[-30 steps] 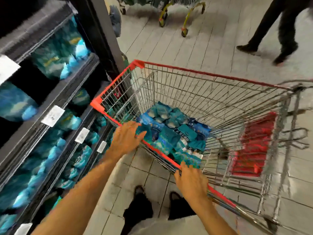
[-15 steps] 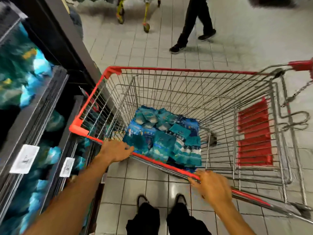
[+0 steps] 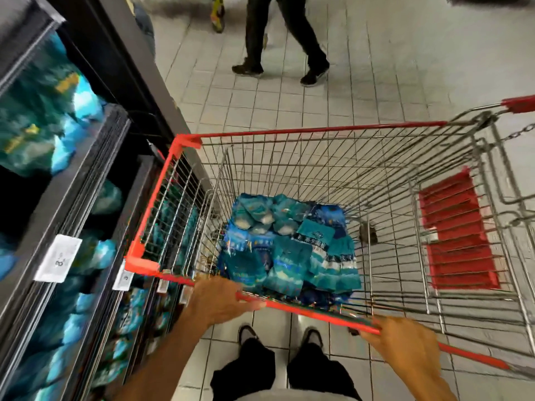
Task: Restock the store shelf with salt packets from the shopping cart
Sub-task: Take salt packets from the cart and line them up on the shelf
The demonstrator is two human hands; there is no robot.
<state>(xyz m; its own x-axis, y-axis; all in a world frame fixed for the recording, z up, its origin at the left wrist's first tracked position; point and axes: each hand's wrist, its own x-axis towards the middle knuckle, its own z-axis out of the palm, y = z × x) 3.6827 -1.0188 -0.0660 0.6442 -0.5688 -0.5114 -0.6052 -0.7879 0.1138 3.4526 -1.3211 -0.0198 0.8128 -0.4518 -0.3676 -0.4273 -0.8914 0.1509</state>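
Note:
A wire shopping cart (image 3: 292, 130) with a red rim stands in front of me, against the shelf. Several blue and teal salt packets (image 3: 289, 250) lie piled in the bottom of its basket. My left hand (image 3: 218, 299) is closed on the near red rim, close to the left corner. My right hand (image 3: 405, 340) grips the same rim farther right. The dark store shelf (image 3: 84, 180) runs along the left, its tiers filled with similar teal packets (image 3: 43, 120).
White price tags (image 3: 59, 257) hang on the shelf edges. A person in dark trousers (image 3: 278, 39) walks across the tiled aisle beyond the cart. The cart's red child seat flap (image 3: 454, 230) is at the right. My feet (image 3: 278, 337) stand just behind the cart.
The cart has swung closer alongside the shelf and my view has tilted down. Both hands stay on the near rim. The walking person has moved from right to centre.

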